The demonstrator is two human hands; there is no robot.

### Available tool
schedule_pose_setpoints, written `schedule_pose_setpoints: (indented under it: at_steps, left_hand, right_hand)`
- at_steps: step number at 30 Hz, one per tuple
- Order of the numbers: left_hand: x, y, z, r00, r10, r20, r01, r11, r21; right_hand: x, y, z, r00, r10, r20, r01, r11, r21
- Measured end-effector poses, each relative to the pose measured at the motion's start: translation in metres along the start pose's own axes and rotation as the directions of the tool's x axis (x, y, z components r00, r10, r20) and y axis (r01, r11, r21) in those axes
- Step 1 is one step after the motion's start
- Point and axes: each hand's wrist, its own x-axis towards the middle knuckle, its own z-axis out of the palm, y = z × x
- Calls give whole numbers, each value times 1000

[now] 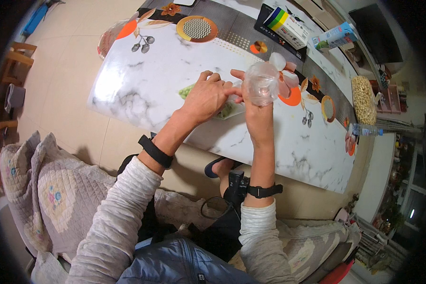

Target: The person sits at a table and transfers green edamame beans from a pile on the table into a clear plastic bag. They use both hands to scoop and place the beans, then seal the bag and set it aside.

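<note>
My left hand (207,97) is over the near part of the table, its fingers bent and pointing toward my right hand. Whatever its fingertips grip is hidden. A clear, rounded, crinkled plastic piece (262,86) sits at my right hand (259,113), covering most of its fingers; whether it is a cup or a bag I cannot tell. One finger of the right hand sticks out to the left of it. Below the hands lies a see-through pack with green contents (229,110), partly hidden. Its green patch (185,92) also shows left of my left hand.
The table (142,85) has a marbled cover with printed flowers and discs. At the back stand a striped white box (288,29) on a black mat and a blue-white carton (333,37). To the right are a bag of pale pieces (364,99) and a plastic bottle (367,130).
</note>
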Motion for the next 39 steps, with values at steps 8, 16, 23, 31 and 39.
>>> schedule_pose_setpoints:
  at_steps: [8, 16, 23, 31, 39]
  left_hand:
    - [0, 1, 1, 1000, -7, 7, 7, 999, 43]
    - [0, 2, 8, 994, 49, -102, -40, 995, 88]
    - [-2, 2, 2, 999, 45, -7, -45, 999, 18]
    - [-2, 1, -3, 999, 53, -6, -53, 999, 13]
    - [-2, -4, -4, 999, -10, -39, 7, 995, -95]
  right_hand:
    - [-1, -15, -9, 983, 169, 76, -185, 891, 414]
    - [-2, 5, 11, 997, -49, -59, 41, 992, -123]
    - [-6, 6, -3, 977, 201, -66, -149, 434, -888]
    - [-2, 6, -18, 951, 299, -84, -260, 619, -741]
    - [-6, 10, -16, 998, -43, -48, 2, 763, -647]
